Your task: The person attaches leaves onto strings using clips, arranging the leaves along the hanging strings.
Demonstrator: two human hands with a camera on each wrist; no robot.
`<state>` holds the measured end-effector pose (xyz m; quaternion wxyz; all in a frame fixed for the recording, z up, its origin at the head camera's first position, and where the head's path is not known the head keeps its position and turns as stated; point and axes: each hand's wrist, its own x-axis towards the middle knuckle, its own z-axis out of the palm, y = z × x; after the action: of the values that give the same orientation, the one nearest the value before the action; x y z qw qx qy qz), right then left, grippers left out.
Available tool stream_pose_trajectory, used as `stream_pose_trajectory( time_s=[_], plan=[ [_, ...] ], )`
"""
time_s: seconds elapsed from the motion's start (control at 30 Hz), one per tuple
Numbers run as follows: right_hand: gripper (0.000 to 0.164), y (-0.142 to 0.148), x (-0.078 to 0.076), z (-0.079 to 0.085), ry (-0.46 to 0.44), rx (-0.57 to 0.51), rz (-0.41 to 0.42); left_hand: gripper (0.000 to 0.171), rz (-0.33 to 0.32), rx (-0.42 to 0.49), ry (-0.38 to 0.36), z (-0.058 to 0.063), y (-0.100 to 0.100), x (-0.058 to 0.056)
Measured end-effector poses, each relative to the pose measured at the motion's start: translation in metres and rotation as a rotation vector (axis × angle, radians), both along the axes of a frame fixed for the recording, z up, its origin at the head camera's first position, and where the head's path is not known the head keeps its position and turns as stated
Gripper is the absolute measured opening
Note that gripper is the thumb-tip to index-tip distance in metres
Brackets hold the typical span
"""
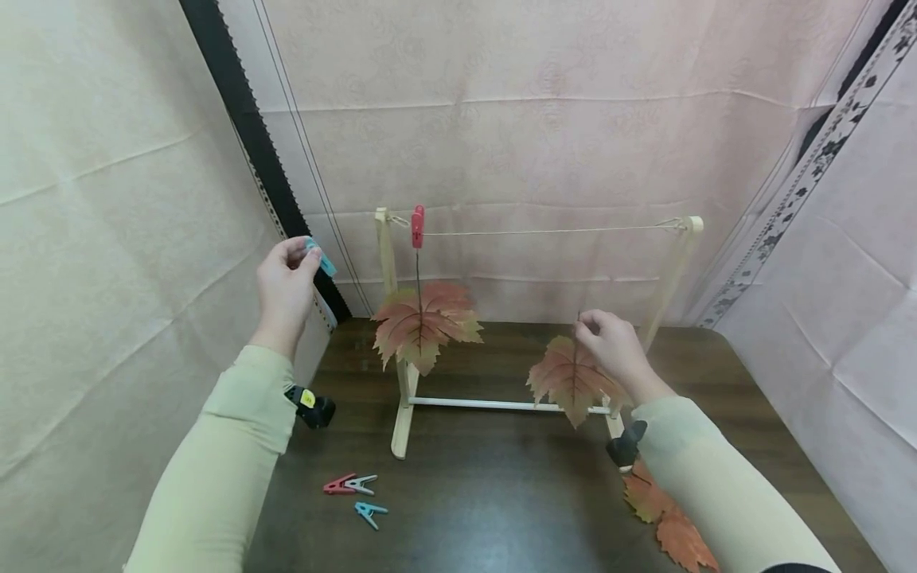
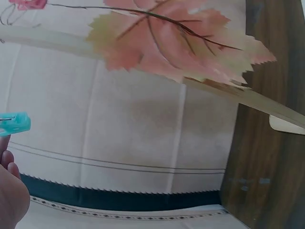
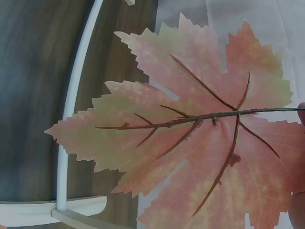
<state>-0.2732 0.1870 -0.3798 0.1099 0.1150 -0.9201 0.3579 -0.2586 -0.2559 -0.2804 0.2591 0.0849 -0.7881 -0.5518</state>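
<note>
My left hand (image 1: 282, 288) pinches a light-blue clothespin (image 1: 321, 258) left of the wooden stand; the clothespin (image 2: 15, 122) also shows at the left wrist view's edge. With its fingertips my right hand (image 1: 614, 344) holds a reddish maple leaf (image 1: 571, 377) by the stem, below the right part of the string (image 1: 544, 231). That leaf (image 3: 209, 129) fills much of the right wrist view, its stem running to the fingers at the right edge. Another maple leaf (image 1: 424, 325) hangs by its stem from a red clothespin (image 1: 418, 226) at the string's left end.
On the table (image 1: 487, 493), a red clothespin (image 1: 338, 485), a pale clothespin (image 1: 361, 483) and a blue clothespin (image 1: 369, 512) lie at front left. More leaves (image 1: 680, 535) lie at right, partly under my right forearm. The stand has a white lower bar (image 1: 487, 404). Cloth hangs around the table.
</note>
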Motion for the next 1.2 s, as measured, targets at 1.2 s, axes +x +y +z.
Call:
stream_pose_trajectory(
  time_s=[1.2],
  plan=[
    [0.022,-0.050,-0.010,0.031,0.047,-0.057,0.067,0.030,-0.091,-0.048,0.194,0.085,0.061,-0.008]
  ],
)
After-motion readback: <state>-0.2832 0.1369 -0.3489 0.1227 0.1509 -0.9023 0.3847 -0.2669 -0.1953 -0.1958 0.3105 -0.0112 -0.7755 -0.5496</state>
